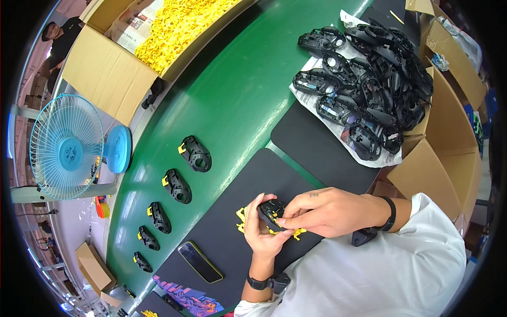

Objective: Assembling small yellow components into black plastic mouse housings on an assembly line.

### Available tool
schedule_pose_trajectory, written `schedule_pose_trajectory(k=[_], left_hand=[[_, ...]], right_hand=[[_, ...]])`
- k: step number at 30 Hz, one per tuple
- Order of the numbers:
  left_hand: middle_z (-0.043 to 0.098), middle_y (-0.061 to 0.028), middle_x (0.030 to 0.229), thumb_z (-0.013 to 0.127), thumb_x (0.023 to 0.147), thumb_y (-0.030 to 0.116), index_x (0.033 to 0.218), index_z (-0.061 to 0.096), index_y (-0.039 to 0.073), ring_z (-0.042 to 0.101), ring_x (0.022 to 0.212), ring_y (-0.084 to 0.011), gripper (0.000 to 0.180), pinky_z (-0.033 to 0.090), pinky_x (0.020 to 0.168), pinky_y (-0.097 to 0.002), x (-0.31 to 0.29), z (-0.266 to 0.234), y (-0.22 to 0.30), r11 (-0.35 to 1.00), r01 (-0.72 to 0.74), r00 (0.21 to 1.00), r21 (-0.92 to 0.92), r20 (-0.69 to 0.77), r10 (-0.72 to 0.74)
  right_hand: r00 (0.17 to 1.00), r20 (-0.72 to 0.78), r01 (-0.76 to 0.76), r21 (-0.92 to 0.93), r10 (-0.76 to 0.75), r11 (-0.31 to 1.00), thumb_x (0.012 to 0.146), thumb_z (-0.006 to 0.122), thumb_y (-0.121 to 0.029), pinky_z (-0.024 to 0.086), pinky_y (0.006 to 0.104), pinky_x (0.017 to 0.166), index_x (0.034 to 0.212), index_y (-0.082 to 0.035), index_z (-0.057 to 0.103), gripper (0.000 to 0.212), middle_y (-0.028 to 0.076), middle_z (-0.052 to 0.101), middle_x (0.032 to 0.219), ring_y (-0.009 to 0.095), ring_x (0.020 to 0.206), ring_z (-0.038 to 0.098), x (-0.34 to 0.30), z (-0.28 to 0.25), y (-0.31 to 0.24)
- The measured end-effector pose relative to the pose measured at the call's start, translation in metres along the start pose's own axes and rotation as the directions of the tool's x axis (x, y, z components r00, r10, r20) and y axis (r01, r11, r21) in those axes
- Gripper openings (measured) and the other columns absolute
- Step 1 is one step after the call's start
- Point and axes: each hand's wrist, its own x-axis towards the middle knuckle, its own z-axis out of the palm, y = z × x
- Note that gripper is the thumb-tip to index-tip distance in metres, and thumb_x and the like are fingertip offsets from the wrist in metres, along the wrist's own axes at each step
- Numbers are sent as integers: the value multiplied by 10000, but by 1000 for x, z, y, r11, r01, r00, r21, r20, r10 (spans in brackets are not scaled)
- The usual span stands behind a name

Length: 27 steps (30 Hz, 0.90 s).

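Left fingers [260, 203]: curled up around the near and left side of the black shell, holding it from below; the left hand [264, 232] cups it above the black mat.
Right fingers [288, 221]: pinched narrow on the shell's right edge, where a bit of yellow shows; the right hand [322, 211] comes in from the right and lies over it.
Black shell [270, 210]: held in both hands, lifted just off the mat, directly between the two sets of fingertips; its long axis cannot be told, as too much is covered.
Nearer hand: both touch it; the left carries, the right works at the edge.
Yellow clips [242, 219]: a small loose cluster on the mat, just left of and beneath the hands, some peeking out below the right hand.
Black mat [227, 211]: lies on the green surface [227, 100] at its near edge.
Phone [199, 262]: flat on the mat, near the left wrist.
Finished row [177, 186]: black shells with yellow clips, lined along the left edge of the surface, well apart from the hands.
Shell pile [369, 84]: heaped on paper at the far right corner.
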Motion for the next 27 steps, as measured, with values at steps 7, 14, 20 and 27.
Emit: schedule_pose_trajectory(k=[7, 14, 20, 27], left_hand=[[524, -208, 1270, 825, 781, 337, 1382, 416, 61, 565, 1180, -364, 778, 489, 1000, -499, 11, 4, -7, 917, -371, 926, 148, -19, 378], [529, -210, 1218, 849, 756, 313, 1350, 439, 90, 597, 1137, -369, 755, 465, 1037, -531, 35, 11, 8, 818, -524, 851, 237, 142, 505], [522, -207, 1325, 679, 838, 420, 1499, 313, 83, 578, 1164, -354, 828, 496, 978, -477, 114, 6, 5, 929, 194, 932, -316, 356, -73], [487, -212, 1397, 568, 972, 355, 1473, 319, 83, 560, 1192, -321, 622, 466, 1005, -450, 210, -58, -83, 832, 389, 920, -395, 217, -327]], right_hand=[[1000, 6, -2, -229, 4, 973, 851, 602, -33, 567, 316, 711, 1256, -112, 630, 414, 66, 586, 1111, 241, 969, 621, -5, -9, -27], [999, 33, 10, -168, -5, 986, 838, 644, -50, 555, 330, 807, 1342, -143, 580, 517, 89, 616, 1187, 230, 1035, 633, -17, -32, -25], [969, -96, -242, -203, 227, 949, 896, 607, -102, 501, 401, 967, 1423, -133, 469, 546, 116, 539, 1387, 291, 1160, 603, -38, -75, -19], [590, -772, -800, -520, 236, 299, 827, 689, -164, 523, 401, 819, 1097, -89, 674, 280, 98, 676, 1064, 295, 944, 639, -100, -170, 44]])
